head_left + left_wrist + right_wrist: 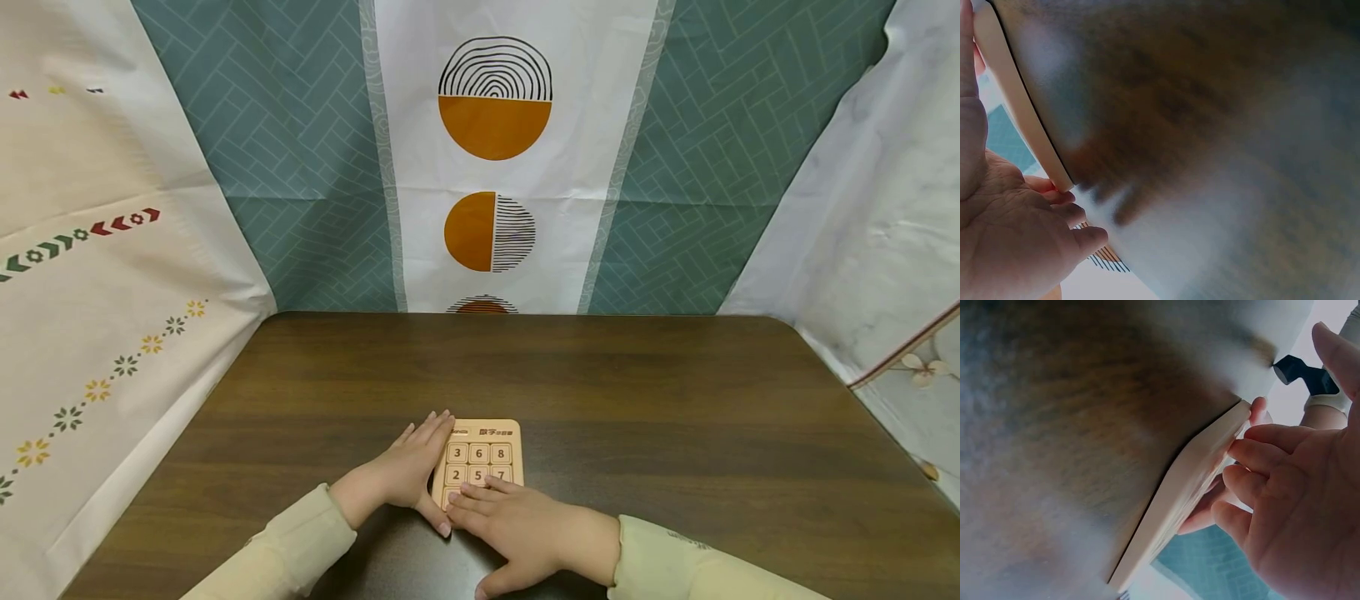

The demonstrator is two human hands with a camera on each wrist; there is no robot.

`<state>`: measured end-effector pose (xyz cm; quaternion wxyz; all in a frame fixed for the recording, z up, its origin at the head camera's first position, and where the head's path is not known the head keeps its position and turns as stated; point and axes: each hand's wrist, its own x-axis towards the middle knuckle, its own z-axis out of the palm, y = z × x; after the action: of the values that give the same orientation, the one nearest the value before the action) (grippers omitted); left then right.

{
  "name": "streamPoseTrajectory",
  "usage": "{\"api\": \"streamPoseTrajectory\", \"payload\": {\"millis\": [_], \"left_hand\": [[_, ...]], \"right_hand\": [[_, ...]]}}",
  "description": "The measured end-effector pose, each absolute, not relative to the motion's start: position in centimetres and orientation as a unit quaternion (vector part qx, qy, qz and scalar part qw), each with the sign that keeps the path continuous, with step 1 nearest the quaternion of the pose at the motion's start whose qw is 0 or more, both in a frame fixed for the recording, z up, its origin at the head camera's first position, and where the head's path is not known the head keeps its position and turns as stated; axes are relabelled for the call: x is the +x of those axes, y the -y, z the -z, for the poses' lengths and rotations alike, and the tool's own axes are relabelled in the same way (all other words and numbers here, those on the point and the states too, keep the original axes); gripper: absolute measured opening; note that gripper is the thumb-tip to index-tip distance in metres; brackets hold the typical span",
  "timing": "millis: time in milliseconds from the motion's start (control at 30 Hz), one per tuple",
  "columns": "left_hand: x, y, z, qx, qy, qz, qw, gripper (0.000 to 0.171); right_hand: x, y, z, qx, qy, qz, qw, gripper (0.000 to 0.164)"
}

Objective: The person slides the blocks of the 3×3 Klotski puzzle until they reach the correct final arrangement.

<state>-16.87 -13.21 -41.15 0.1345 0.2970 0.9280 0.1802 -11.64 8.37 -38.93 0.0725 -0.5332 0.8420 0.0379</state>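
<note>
A light wooden number sliding puzzle (pixel 480 430) lies flat on the table, its number tiles showing 3, 6, 8 on top and 2, 5, 7 below. The lower tiles are partly covered by my right hand (pixel 528 523), whose extended fingers touch the board's lower part. Along the left edge rests my left hand (pixel 411 468), fingers straight and thumb by the near corner. In the left wrist view the left palm (pixel 1016 231) faces the puzzle's side (pixel 1022 106). The right wrist view shows the right hand (pixel 1297 494) beside the board's edge (pixel 1172 500).
The dark wooden table (pixel 600 400) extends on all sides of the puzzle. Behind it hangs a green and white patterned cloth (pixel 495 179). White cloths hang at the left (pixel 112 250) and right (pixel 877 208). A black device (pixel 1304 372) sits on the left wrist.
</note>
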Motion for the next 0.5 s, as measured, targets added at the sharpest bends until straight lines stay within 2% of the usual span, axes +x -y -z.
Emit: {"api": "streamPoseTrajectory", "payload": {"millis": [500], "left_hand": [[-16.84,13.3,41.11,0.29,-0.929,-0.183,0.139,0.138]], "right_hand": [[-11.6,-8.84,38.54,-0.533,-0.844,-0.031,0.054,0.078]]}}
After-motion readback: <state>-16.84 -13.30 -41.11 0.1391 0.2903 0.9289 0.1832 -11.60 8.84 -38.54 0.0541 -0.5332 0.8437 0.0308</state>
